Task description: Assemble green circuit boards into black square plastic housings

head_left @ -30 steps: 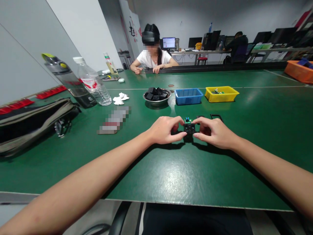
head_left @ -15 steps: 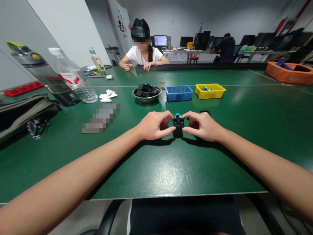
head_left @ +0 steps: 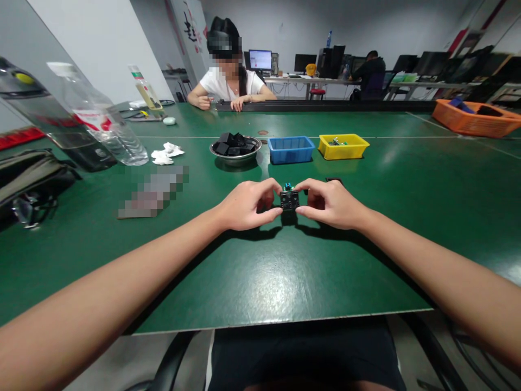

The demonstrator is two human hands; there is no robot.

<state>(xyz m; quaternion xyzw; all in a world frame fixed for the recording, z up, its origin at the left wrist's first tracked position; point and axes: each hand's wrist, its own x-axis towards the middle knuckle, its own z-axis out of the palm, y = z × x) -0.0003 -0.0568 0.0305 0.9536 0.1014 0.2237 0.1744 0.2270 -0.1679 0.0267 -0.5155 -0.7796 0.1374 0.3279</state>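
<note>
Between my two hands is a small black plastic housing (head_left: pixel 290 201), with a green circuit board (head_left: pixel 288 187) bearing a blue part at its top edge. My left hand (head_left: pixel 254 203) pinches the left side of the housing with thumb and forefinger. On the opposite side, the thumb and forefinger of my right hand (head_left: pixel 325 203) grip it the same way. The housing is held just over the green table, its shadow below it. Behind my right hand lies a black frame-like piece (head_left: pixel 334 180), partly hidden by the fingers.
Farther back stand a metal bowl (head_left: pixel 236 159) of black plastic pieces, a blue bin (head_left: pixel 290 150) and a yellow bin (head_left: pixel 344 146) holding small parts. Bottles (head_left: pixel 101 122), crumpled tissue (head_left: pixel 166 153) and a bag (head_left: pixel 32 176) are at left. A person (head_left: pixel 230 81) sits opposite; an orange basket (head_left: pixel 474 120) is far right.
The camera view has shifted slightly, so the table's contents appear a little farther left and higher. Both hands keep their pinch on the black housing, which seems tilted slightly differently.
</note>
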